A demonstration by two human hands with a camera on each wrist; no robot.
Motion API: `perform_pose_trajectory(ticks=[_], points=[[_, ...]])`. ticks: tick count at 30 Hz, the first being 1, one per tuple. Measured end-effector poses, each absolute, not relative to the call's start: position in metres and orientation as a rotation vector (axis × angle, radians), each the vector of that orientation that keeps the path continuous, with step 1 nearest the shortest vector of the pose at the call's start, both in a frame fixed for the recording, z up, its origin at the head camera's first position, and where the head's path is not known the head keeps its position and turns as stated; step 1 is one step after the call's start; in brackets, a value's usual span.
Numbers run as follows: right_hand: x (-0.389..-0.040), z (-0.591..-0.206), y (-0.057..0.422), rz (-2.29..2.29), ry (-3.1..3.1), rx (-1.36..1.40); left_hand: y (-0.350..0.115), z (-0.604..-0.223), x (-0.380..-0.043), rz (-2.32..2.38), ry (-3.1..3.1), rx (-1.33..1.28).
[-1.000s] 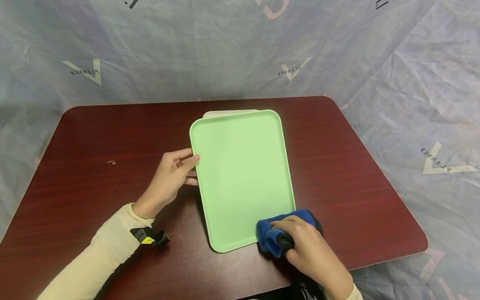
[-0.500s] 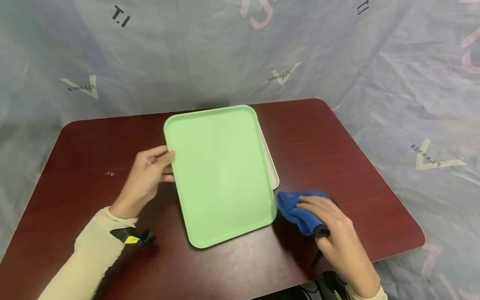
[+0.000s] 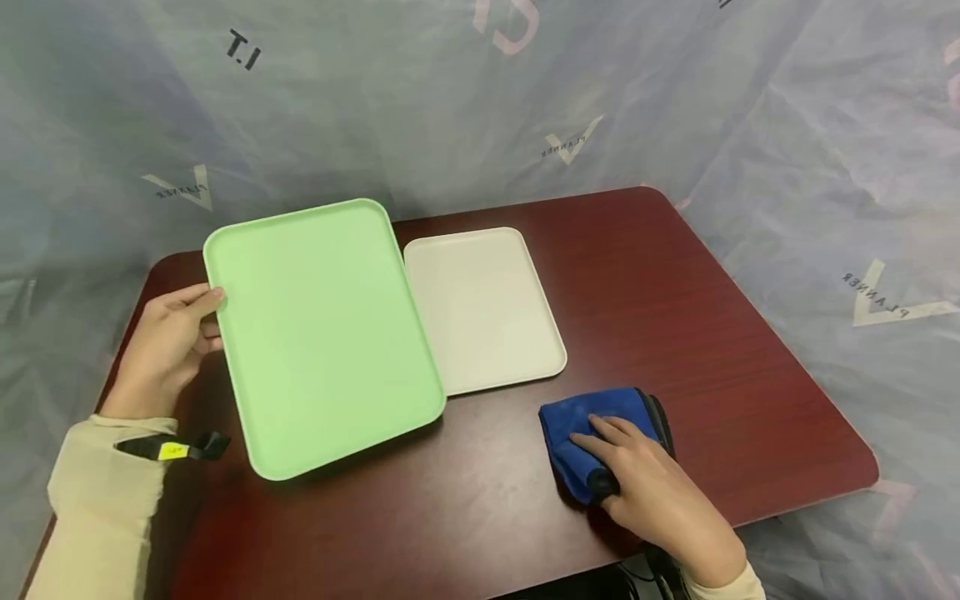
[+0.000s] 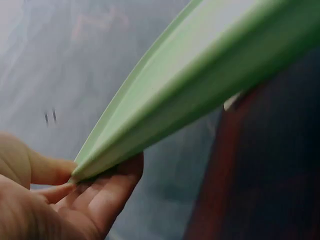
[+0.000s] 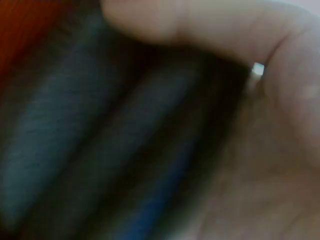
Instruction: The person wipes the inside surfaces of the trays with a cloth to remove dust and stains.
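Observation:
My left hand (image 3: 168, 346) pinches the left edge of a green tray (image 3: 322, 333), thumb on the upper side and fingers beneath. The tray is raised and tilted, and in the left wrist view its rim (image 4: 150, 105) runs up from between thumb and fingers. A smaller off-white tray (image 3: 491, 312) lies flat on the table, its left part behind the green one. To the right, my right hand (image 3: 660, 492) holds a folded blue cloth (image 3: 600, 408) with black edging at the table's front. The right wrist view is blurred, with the thumb (image 5: 200, 22) over the cloth's folds.
The dark red wooden table (image 3: 675, 333) has rounded corners. A grey printed sheet (image 3: 450, 108) hangs behind it and along the right side. Dark straps or cables (image 3: 637, 579) show below the front edge.
My left hand has carried the green tray leftward, uncovering the off-white tray beneath. My right hand has moved away from the green tray's lower right corner to the right, with the blue cloth.

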State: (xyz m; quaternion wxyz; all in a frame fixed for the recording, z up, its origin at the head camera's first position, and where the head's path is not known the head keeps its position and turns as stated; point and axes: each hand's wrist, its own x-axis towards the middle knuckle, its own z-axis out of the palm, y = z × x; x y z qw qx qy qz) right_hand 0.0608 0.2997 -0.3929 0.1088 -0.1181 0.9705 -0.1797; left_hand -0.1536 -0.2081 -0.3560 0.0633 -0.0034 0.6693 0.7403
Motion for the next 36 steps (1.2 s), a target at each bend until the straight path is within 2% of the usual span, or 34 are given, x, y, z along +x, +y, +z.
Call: perform_pose_trajectory(ticks=[8, 15, 21, 29, 36], points=[[0.066, -0.385, 0.314, -0.755, 2.668, -0.297, -0.248, -0.375, -0.190, 1.886, 2.196, -0.129], [0.066, -0.391, 0.312, -0.827, 2.718, -0.244, -0.244, -0.399, -0.218, 1.595, 2.305, -0.113], [0.055, -0.387, 0.314, -0.774, 2.725, -0.255, -0.235, -0.421, -0.234, 1.576, 2.215, -0.120], [0.036, -0.384, 0.318, -0.703, 2.870, -0.388, -0.220, -0.435, -0.234, 1.518, 2.253, -0.120], [0.008, -0.375, 0.316, -0.665, 2.980, -0.536, -0.178, -0.433, -0.216, 1.053, 2.621, 0.192]])
